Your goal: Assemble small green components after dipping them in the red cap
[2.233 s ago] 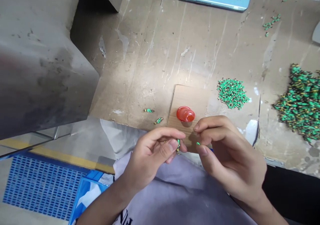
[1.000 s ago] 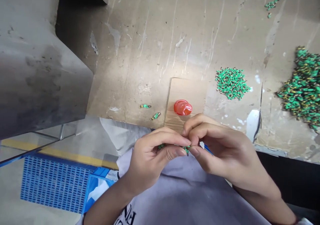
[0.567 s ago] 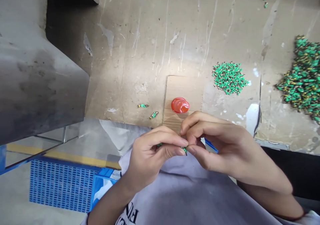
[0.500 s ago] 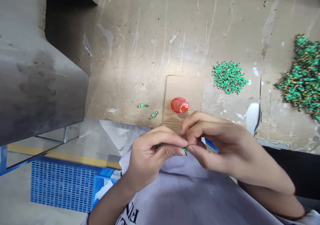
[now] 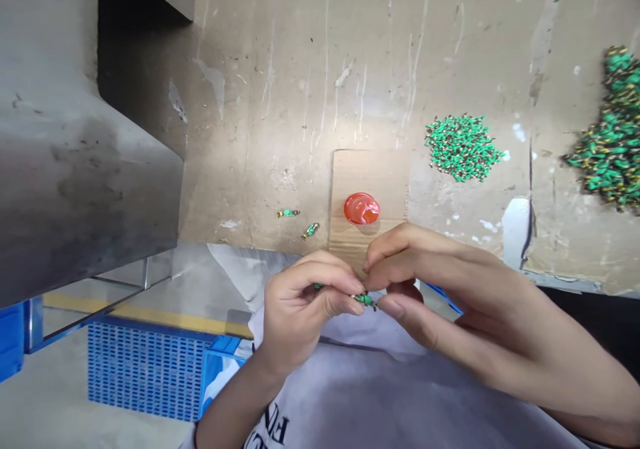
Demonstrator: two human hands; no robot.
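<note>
Both hands pinched on one small green part, held at table edge.
L hand (image 5: pixel 300 309) & R hand (image 5: pixel 440 289) meet fingertip to fingertip, thumb + forefinger closed on green part (image 5: pixel 365 298), above lap. Red cap (image 5: pixel 361 208) just beyond on cardboard pad (image 5: pixel 370 169); two loose green pcs (image 5: pixel 299 221) to its left; green piles (image 5: pixel 463 146) further right.

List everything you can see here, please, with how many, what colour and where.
small part: one, green, pinched between both hands.
loose parts: two, green, near table edge.
small heap: one, green, right of centre.
big heap: one, green and yellow, far right.
cap: one, red, on cardboard.
table: one, brown, scratched.
crate: one, blue, on floor, left.
left hand: pinching part.
right hand: pinching part.
</note>
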